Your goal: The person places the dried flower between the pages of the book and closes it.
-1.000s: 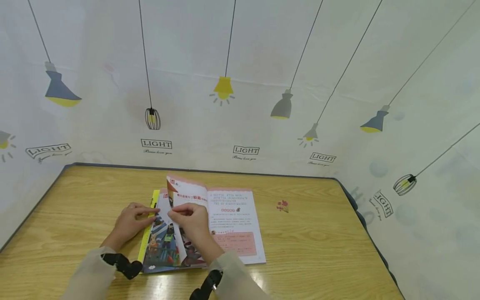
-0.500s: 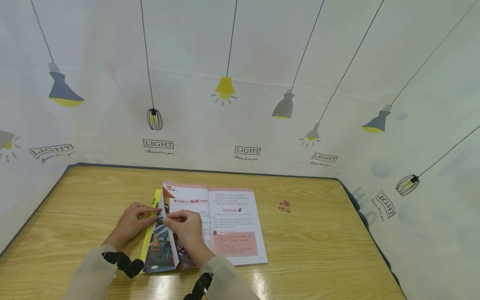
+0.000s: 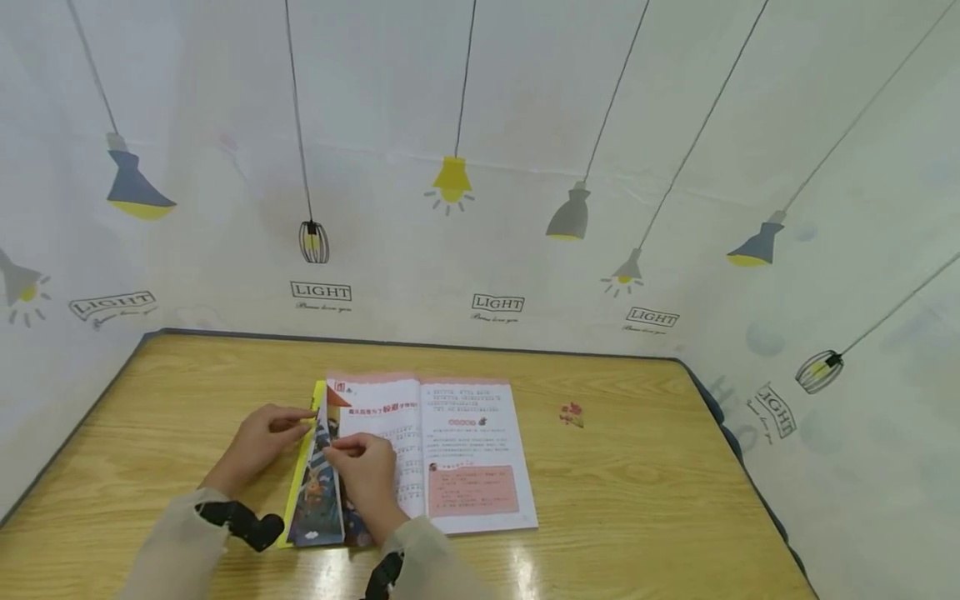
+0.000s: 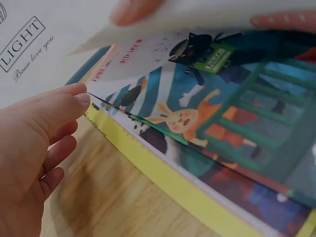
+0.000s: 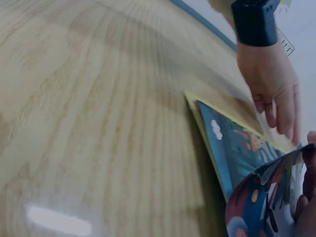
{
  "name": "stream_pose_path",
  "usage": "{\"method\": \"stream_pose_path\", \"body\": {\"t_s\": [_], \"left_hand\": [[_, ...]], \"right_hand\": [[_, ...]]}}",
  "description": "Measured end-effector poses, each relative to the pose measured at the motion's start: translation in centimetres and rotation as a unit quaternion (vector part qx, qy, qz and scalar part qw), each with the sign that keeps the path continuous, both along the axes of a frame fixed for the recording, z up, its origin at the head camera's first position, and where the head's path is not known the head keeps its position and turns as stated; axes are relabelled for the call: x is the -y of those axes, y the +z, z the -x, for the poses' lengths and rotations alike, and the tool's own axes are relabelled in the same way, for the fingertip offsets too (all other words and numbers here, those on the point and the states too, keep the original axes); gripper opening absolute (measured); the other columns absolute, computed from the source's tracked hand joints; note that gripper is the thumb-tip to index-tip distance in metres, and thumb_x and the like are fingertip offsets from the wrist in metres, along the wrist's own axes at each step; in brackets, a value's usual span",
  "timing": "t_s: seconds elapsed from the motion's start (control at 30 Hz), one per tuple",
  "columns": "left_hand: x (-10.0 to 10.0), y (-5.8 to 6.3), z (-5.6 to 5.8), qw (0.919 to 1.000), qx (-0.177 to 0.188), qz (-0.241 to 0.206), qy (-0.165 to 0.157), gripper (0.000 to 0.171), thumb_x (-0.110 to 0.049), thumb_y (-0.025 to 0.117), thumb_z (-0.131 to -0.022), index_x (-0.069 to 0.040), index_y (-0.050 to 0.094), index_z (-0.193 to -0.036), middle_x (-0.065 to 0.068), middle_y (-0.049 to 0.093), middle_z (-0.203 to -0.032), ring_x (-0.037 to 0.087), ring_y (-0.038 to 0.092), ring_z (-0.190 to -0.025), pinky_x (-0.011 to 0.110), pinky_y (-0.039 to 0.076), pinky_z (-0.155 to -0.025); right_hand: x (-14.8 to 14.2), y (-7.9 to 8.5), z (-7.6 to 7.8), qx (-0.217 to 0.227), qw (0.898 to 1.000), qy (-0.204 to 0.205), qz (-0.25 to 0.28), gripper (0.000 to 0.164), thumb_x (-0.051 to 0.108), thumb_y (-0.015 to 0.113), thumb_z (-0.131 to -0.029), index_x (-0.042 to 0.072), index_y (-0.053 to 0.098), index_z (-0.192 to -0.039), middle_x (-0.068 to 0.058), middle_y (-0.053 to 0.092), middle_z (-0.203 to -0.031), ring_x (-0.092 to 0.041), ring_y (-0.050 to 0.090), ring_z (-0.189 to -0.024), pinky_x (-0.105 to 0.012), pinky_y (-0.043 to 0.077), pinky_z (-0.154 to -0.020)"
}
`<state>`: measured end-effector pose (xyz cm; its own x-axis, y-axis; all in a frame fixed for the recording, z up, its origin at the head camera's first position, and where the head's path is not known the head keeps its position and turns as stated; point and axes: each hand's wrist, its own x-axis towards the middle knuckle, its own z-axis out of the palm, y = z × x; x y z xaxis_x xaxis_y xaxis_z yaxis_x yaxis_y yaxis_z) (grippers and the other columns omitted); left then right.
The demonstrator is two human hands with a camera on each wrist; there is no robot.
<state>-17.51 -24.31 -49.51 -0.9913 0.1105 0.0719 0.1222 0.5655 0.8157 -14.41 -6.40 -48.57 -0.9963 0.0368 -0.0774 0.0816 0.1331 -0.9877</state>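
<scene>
A picture book (image 3: 480, 454) lies spread on the wooden table, its yellow cover edge (image 3: 291, 496) showing along the left. My right hand (image 3: 367, 479) pinches the outer edge of a lifted page (image 3: 378, 396), which leans over the left side. In the right wrist view this page (image 5: 259, 197) curves upward, with dark artwork on its underside. Beneath it is an illustrated page (image 4: 197, 116) with a rabbit and a black cat. At the book's left edge, my left hand (image 3: 262, 437) pinches the rim of that illustrated page between thumb and forefinger. The right palm is hidden in the head view.
A small red floral mark (image 3: 572, 414) is on the table (image 3: 645, 475) right of the book. Behind and beside the table hangs a pale curtain (image 3: 390, 200) printed with lamps. Both wrists wear black straps (image 3: 243, 525).
My right hand has moved left and slightly toward me, bringing the lifted page lower over the left side. More of its printed face shows. My left hand stays by the left edge.
</scene>
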Motion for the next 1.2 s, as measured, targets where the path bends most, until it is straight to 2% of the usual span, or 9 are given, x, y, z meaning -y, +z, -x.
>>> {"method": "stream_pose_path", "body": {"t_s": [0.17, 0.33, 0.63, 0.93, 1.07, 1.2], "left_hand": [[0.0, 0.2, 0.1, 0.9999, 0.013, -0.001, 0.011, 0.033, -0.022, 0.059, -0.093, 0.000, 0.064, -0.116, 0.020, 0.058, -0.111, 0.035, 0.055, -0.099, 0.049, 0.044, -0.082], [-0.6, 0.1, 0.5, 0.9997, 0.022, -0.004, 0.010, 0.033, -0.025, 0.061, -0.091, -0.001, 0.066, -0.113, 0.018, 0.056, -0.109, 0.033, 0.055, -0.098, 0.046, 0.045, -0.079], [-1.4, -1.0, 0.7, 0.9992, 0.016, -0.030, -0.021, 0.029, -0.025, 0.063, -0.090, -0.003, 0.069, -0.109, 0.016, 0.060, -0.111, 0.030, 0.055, -0.101, 0.041, 0.044, -0.081], [-1.8, -1.0, 0.6, 0.9987, -0.012, -0.009, -0.048, 0.022, -0.016, 0.067, -0.087, -0.001, 0.072, -0.102, 0.012, 0.065, -0.100, 0.024, 0.056, -0.089, 0.037, 0.041, -0.076], [-1.9, -0.8, 0.4, 0.9990, -0.020, 0.018, -0.037, 0.023, -0.016, 0.069, -0.085, -0.001, 0.072, -0.102, 0.010, 0.061, -0.097, 0.021, 0.049, -0.084, 0.035, 0.036, -0.074], [-1.8, -0.7, 0.4, 0.9988, -0.022, 0.038, -0.023, 0.024, -0.016, 0.071, -0.083, -0.002, 0.072, -0.102, 0.009, 0.059, -0.094, 0.021, 0.048, -0.084, 0.037, 0.036, -0.074]], "right_hand": [[0.3, -1.0, -0.3, -0.019, 0.999, -0.004, -0.043, 0.007, 0.012, 0.078, -0.073, 0.012, 0.072, -0.072, 0.009, 0.058, -0.060, -0.002, 0.050, -0.052, -0.020, 0.042, -0.051], [0.5, -1.6, -0.4, -0.032, 0.995, -0.006, -0.093, 0.009, 0.016, 0.078, -0.074, 0.015, 0.070, -0.071, 0.012, 0.054, -0.059, 0.000, 0.048, -0.052, -0.019, 0.040, -0.051], [1.0, -1.7, -0.3, -0.049, 0.986, -0.005, -0.159, 0.009, 0.015, 0.077, -0.074, 0.014, 0.070, -0.069, 0.014, 0.054, -0.058, 0.001, 0.047, -0.051, -0.019, 0.039, -0.051], [1.3, -1.8, -0.3, -0.052, 0.977, -0.004, -0.205, 0.008, 0.018, 0.076, -0.075, 0.016, 0.070, -0.070, 0.015, 0.054, -0.059, 0.002, 0.047, -0.053, -0.019, 0.040, -0.053], [1.4, -1.7, -0.3, -0.055, 0.976, -0.003, -0.211, 0.008, 0.019, 0.076, -0.075, 0.016, 0.070, -0.071, 0.015, 0.054, -0.058, 0.002, 0.046, -0.053, -0.019, 0.040, -0.053], [1.4, -1.4, -0.3, -0.052, 0.978, 0.006, -0.202, 0.007, 0.019, 0.075, -0.076, 0.016, 0.071, -0.072, 0.015, 0.054, -0.058, 0.001, 0.046, -0.052, -0.019, 0.039, -0.053]]}}
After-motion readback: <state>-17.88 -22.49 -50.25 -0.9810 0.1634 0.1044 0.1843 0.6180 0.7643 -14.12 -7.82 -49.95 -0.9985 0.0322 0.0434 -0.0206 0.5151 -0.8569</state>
